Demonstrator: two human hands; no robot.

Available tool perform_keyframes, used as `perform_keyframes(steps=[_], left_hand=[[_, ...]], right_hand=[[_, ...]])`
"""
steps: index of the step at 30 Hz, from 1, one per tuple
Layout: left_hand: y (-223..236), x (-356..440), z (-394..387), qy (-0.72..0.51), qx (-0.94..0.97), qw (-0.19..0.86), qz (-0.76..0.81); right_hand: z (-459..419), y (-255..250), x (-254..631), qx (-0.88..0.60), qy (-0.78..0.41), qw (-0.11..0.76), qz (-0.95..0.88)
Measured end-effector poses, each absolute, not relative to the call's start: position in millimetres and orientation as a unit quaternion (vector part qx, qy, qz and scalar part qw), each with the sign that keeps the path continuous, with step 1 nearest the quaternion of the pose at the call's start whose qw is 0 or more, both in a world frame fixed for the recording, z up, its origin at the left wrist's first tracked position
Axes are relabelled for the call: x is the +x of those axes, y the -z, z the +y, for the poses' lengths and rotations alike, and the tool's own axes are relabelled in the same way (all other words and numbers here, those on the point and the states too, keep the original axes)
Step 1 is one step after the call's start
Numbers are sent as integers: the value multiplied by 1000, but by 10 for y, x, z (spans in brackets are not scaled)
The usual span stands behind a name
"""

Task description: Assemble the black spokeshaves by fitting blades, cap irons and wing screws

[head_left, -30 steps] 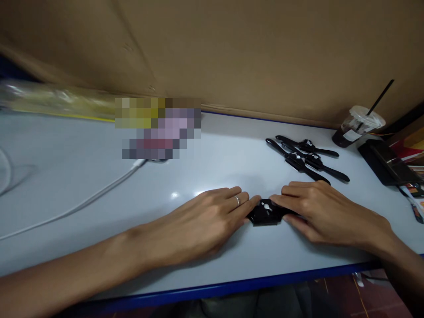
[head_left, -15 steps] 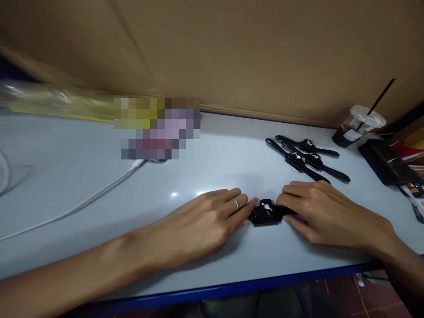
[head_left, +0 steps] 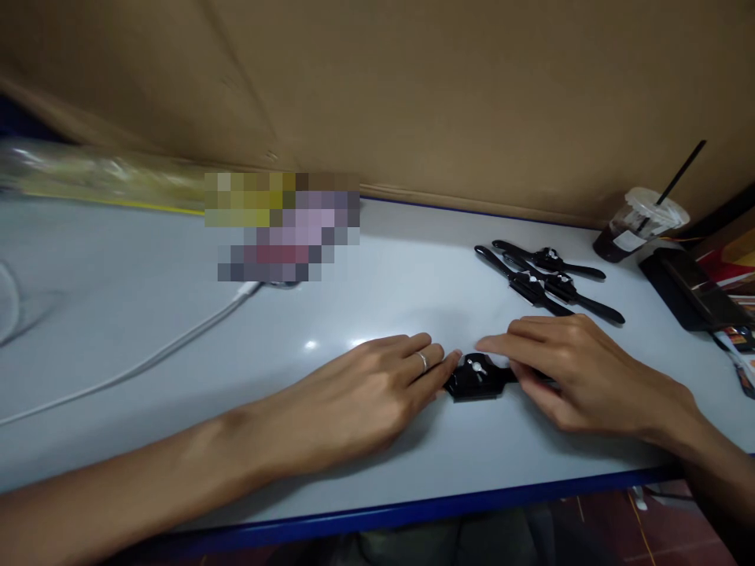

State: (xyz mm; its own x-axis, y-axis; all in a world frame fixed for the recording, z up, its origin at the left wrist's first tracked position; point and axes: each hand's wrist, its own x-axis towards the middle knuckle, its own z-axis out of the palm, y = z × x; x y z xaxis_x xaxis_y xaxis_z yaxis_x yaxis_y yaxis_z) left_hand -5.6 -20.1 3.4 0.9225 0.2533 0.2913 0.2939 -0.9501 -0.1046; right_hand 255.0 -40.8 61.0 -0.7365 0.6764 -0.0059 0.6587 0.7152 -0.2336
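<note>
A black spokeshave [head_left: 476,379] lies low over the near part of the table, its flat blade edge facing me and a silvery screw at its centre. My left hand [head_left: 377,385], with a ring on one finger, is closed on its left handle, which the fingers hide. On the other side my right hand [head_left: 578,373] is closed around the right handle, thumb below it. The right index finger stretches out along the far edge of the tool's body. Beyond the right hand lie several more black spokeshaves [head_left: 534,287] in a loose group, partly overlapping.
A lidded plastic cup [head_left: 634,224] with a dark drink and straw stands at the back right, beside a black flat object [head_left: 684,287]. A white cable [head_left: 153,354] runs to a pixelated item [head_left: 295,236]. Cardboard [head_left: 413,94] walls off the white table's [head_left: 377,291] back.
My right hand has shifted slightly along the handle, and its index finger has straightened out over the far edge of the spokeshave. My left hand keeps its place.
</note>
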Motion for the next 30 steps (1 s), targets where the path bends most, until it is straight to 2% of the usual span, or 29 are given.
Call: perform_keyframes(steps=[4,9,16,25,30], left_hand=[[-29,-61,-207,138,-979,60,-140],[-20,-71,-207,126,-979,77,-143],[-20,-68,-198,145,-978,60,-135],[-96,-96,-85,138,-982,56,-120],[-113,-95,-44,129,-982,60,-122]], right_hand=[[-414,-564,2529,-302,-80,50,-949],[-411,-528,2506,-304,-9,41,-952],[-412,-510,2486,-304,17,53,-951],[-387,-497,2513,-300,-64,78,-949],[-382,-446,2486,-286,-47,94,-952]])
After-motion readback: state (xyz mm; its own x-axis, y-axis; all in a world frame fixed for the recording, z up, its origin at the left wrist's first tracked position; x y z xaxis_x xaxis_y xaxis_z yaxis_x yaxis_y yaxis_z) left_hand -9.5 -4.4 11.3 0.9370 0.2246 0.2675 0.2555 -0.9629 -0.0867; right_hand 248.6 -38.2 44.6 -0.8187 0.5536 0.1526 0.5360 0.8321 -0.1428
